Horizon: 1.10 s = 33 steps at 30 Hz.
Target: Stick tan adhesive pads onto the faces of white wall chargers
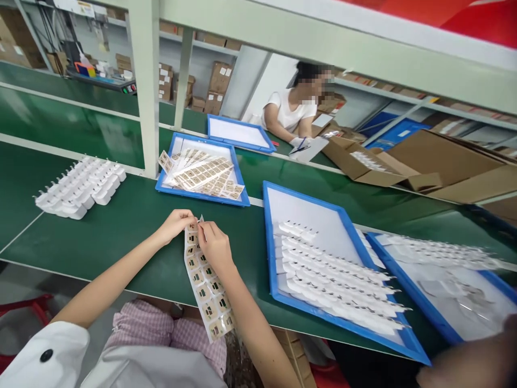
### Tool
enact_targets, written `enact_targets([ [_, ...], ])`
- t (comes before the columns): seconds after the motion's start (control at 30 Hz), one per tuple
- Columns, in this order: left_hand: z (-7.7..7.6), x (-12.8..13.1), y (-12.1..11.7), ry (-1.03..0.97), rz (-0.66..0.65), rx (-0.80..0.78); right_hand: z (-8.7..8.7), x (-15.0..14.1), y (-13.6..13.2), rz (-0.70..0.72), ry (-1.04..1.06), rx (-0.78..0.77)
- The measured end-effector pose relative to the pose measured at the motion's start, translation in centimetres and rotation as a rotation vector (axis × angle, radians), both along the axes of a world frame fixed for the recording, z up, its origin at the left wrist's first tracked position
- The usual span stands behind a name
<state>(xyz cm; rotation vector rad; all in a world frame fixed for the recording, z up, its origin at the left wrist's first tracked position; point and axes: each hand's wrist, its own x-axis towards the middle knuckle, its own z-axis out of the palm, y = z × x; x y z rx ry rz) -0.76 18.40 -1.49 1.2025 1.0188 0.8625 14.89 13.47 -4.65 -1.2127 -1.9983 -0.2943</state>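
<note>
A long sheet of gold-and-black stickers (pixel 208 308) hangs from my hands over the table's front edge toward my lap. My left hand (pixel 176 226) pinches its top left corner between thumb and fingers. At the top right corner, the fingers of my right hand (pixel 216 248) are closed on the sheet, and a small pale tip sticks up between the two hands. Whether a single sticker is lifted there I cannot tell. Beyond my hands, a blue-rimmed tray (pixel 161 186) holds a loose pile of similar sticker sheets (pixel 205 172).
Rows of white plastic parts with metal pins (pixel 81 186) stand at left. On the right, a blue-rimmed tray (pixel 268 242) holds more rows, beside another tray (pixel 440 331). A neighbour's blurred arm (pixel 472 355) enters at lower right. Across the table sits a gloved co-worker (pixel 288 110) near cardboard boxes.
</note>
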Motion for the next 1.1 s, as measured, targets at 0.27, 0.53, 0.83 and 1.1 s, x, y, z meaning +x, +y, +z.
enact_targets([
  [0.27,0.9,-1.0,0.0,0.052,-0.158,-0.034,0.2,-0.2,-0.4,0.085,-0.084,0.128],
  [0.53,0.9,-1.9,0.9,0.139,-0.202,-0.092,1.0,0.2,-0.7,0.163,-0.124,0.091],
  [0.83,0.2,-3.3,2.2,0.341,-0.345,-0.017,2.9,2.9,-0.2,0.18,-0.008,-0.083],
  [1.1,-0.6,-3.6,2.4,0.729,-0.335,0.265,4.0,4.7,-7.5,0.268,0.539,-0.765],
])
